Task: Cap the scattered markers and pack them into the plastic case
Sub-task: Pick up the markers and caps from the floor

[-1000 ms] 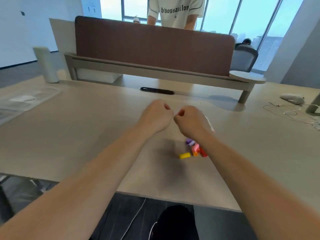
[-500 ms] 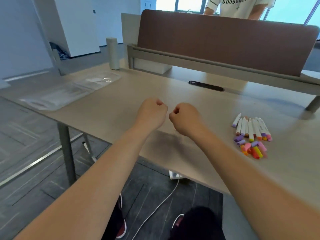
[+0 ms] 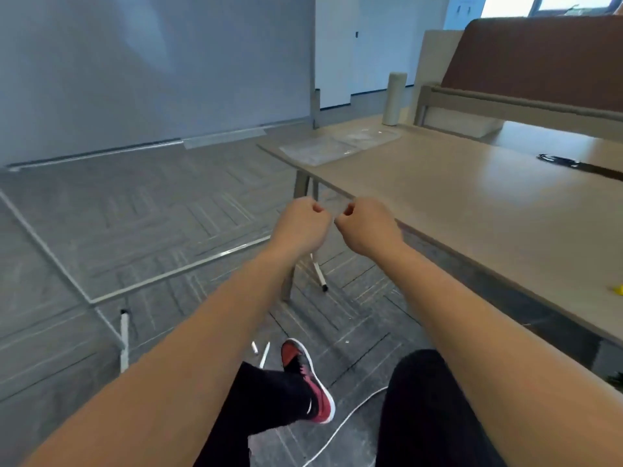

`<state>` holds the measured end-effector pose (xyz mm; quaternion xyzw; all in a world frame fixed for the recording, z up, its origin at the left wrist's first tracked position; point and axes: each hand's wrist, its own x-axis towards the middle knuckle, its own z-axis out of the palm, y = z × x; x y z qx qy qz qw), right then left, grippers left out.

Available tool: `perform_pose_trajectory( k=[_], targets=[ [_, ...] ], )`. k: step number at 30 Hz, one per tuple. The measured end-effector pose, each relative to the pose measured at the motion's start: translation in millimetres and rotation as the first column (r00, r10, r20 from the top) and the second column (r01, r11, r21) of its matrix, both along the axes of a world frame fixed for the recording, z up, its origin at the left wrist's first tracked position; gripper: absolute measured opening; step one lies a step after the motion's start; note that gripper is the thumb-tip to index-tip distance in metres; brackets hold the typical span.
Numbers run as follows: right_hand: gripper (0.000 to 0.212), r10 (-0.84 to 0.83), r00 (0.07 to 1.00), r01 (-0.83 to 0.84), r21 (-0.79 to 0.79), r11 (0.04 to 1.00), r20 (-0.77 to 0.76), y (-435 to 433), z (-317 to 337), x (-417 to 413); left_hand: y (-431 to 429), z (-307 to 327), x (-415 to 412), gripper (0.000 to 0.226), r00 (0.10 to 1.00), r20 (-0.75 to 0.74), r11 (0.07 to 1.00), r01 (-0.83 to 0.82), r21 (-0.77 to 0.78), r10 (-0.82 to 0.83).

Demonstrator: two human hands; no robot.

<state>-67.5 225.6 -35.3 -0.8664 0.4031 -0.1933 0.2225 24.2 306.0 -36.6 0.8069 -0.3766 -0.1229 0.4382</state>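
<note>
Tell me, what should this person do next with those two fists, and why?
Probably open the left hand and reach for the clear plastic case at the far corner of the table. Both fists, right hand too, seem empty and hang off its edge, and only a yellow bit shows at the right.

An office: a long pale desk (image 3: 472,203) on the right carries a brown fabric divider screen (image 3: 539,59) along its far edge, grey carpet tiles (image 3: 118,214) cover the floor, and a plain grey partition wall (image 3: 135,62) stands far left.
</note>
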Motion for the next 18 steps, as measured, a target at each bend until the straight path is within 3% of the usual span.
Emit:
perform_pose_trajectory(
  k=[9,18],
  targets=[
    [0.021,0.184,0.983,-0.183,0.058,0.981,-0.016,89.6,-38.5,68.4,102.1,-22.5,54.2,0.017,0.977,0.036,0.974,-0.213,0.078,0.211],
    [0.026,0.264,0.954,-0.258,0.062,0.964,-0.143,164.2,-70.1,146.5,189.2,-69.9,132.8,0.016,0.947,-0.055,0.946,-0.312,0.087,0.317]
  ],
)
